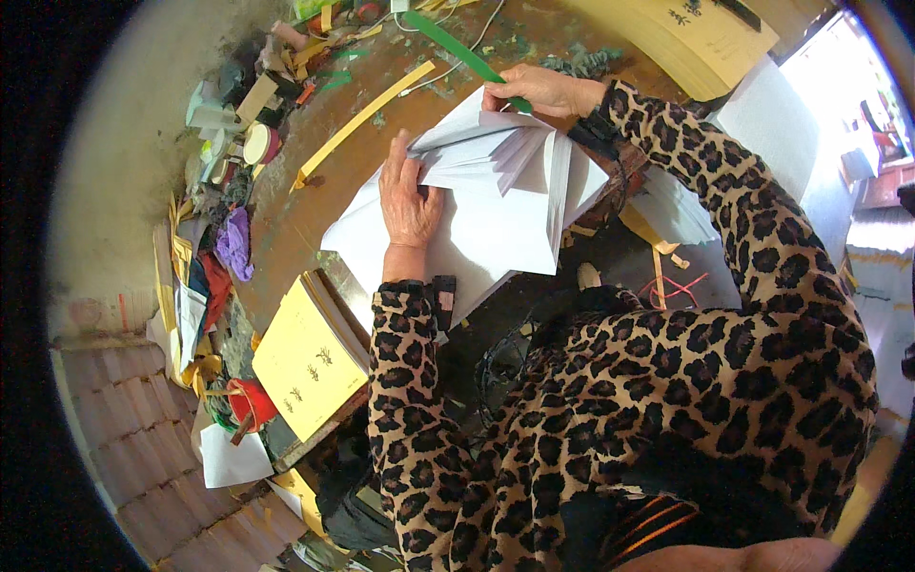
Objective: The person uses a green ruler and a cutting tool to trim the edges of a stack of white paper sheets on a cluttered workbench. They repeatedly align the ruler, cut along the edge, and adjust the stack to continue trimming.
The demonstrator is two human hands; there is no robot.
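A stack of white paper sheets (493, 222) lies on the worn table in front of me, its upper sheets fanned and partly lifted. My left hand (410, 196) rests on the left part of the stack, fingers apart, with the thumb on the white sheets. At the stack's far edge my right hand (536, 89) grips a long flat green strip (457, 48), which slants away to the upper left. The right fingertips are close to the raised paper corner; whether they also pinch paper cannot be told.
Yellow-covered booklets (307, 357) are stacked at the table's near left, beside a red container (250, 402). A yellow strip (368, 121) lies beyond the paper. Scraps, a round tub (261, 144) and a purple cloth (234, 243) line the wall side. More yellow booklets (679, 43) stand upper right.
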